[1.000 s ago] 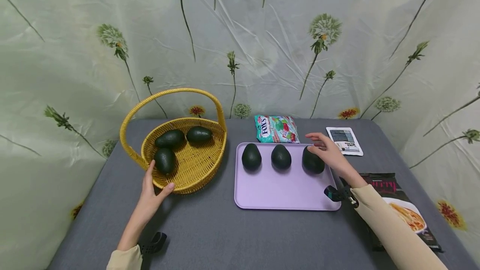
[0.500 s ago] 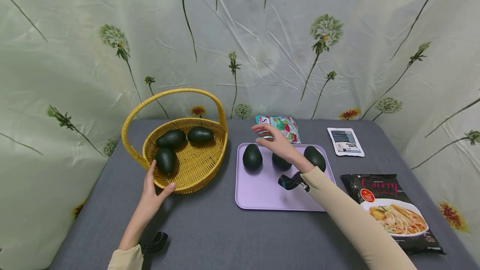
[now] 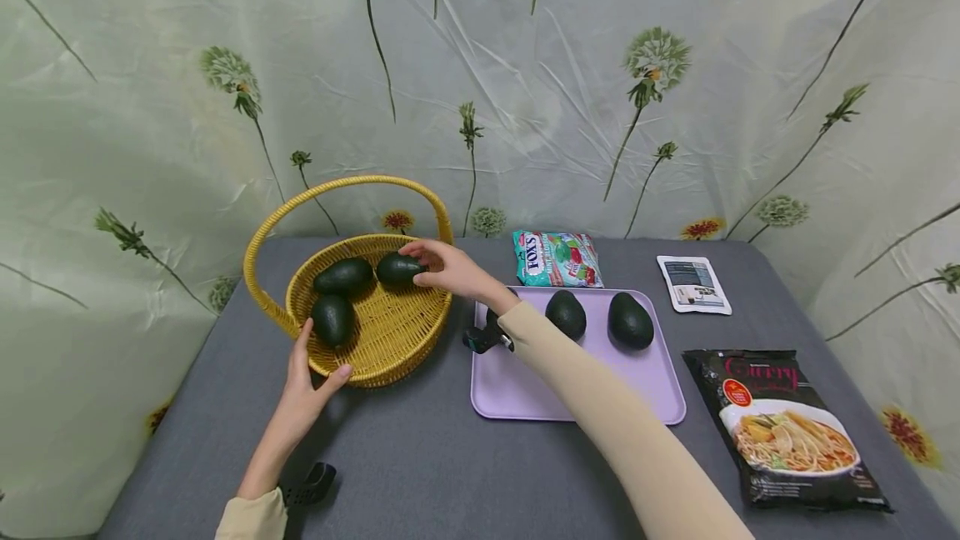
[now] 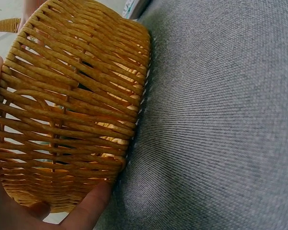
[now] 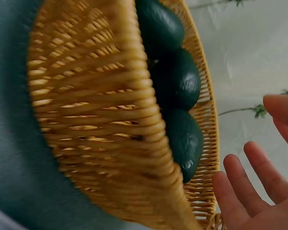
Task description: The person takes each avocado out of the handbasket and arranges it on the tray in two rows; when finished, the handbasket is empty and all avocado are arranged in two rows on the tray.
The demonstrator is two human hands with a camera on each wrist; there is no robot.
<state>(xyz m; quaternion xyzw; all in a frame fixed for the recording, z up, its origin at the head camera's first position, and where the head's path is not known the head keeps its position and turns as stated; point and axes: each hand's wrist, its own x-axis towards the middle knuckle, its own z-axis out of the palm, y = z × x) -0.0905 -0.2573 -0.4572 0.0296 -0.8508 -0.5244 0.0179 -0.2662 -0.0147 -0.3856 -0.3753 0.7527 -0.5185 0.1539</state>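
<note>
Hovering loose-fingered, R grip (image 3: 450, 270) nr glossy dk-grn avocado (image 3: 393, 270), L grip (image 3: 302, 394) splayed on yel basket (image 3: 393, 344).

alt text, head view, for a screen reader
Right hand hovers above a yellow wicker basket holding three green avocados; the left hand touches the basket's side. To the right, a lilac tray bears three more avocados, one mostly hidden by the right arm. A FOX'S bag, white packet and black Curry pack surround it.

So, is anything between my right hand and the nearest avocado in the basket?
Nothing visible stands between your right hand and that avocado. In the head view, the handle of the basket rises beyond your hand.
</note>
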